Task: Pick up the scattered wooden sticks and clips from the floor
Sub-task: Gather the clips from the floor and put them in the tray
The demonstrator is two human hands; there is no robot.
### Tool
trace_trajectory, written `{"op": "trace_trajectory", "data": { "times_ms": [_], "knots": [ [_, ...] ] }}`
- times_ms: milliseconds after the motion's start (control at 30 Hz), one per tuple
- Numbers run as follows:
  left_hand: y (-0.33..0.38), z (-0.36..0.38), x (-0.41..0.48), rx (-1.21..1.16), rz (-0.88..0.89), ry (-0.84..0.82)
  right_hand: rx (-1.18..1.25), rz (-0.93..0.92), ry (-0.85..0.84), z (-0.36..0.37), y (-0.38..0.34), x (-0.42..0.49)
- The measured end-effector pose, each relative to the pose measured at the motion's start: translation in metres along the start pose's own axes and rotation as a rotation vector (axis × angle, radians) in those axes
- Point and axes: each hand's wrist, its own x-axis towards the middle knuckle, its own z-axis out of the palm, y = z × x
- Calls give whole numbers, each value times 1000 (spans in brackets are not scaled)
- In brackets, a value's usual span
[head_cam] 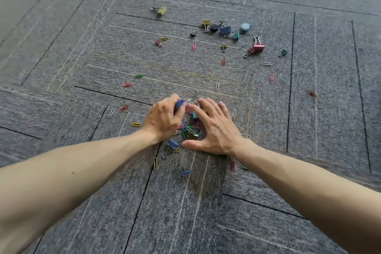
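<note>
So, nearest me a few stray paper clips [186,172] are lying on the carpet floor [82,222], just short of the wrists. The main pile of clips [190,129] is sitting right between both hands. The left hand [162,117] is gripping a blue clip [179,103] with curled fingers. The right hand [214,126] is lying flat, its grip spread apart and holding nothing, thumb at the pile's near edge. Either hand is reaching the pile equally, I'd say. Further out, the binder clips [224,30] are sitting well apart, forward and to the right, with loads of open carpet around them.

Grey striped carpet [206,222], multicoloured clips [190,129]
</note>
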Motion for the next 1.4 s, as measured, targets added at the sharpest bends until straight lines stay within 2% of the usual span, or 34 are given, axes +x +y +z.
{"op": "trace_trajectory", "data": {
  "times_ms": [233, 367, 733, 1033, 1100, 1200, 1400],
  "knots": [
    [-14, -36, 8, -321, -382, 201, -74, -78, -29, 15, -40, 13],
    [-26, -46, 0, -444, -520, 250, -163, -138, -15, 22, -53, 27],
    [-20, -54, -6, -525, -560, 235, -232, -327, 180, 31, -53, 31],
    [-4, -51, -8, -556, -599, 166, -206, -381, 150, 19, -38, 22],
    [-3, -54, -8, -588, -614, 160, -165, -354, 144, 16, -34, 19],
    [6, -57, -7, -610, -612, 151, 37, -222, 183, 7, -26, 14],
    [24, -57, -1, -749, -651, 109, 546, 229, 188, -34, -12, 12]
  ]
}}
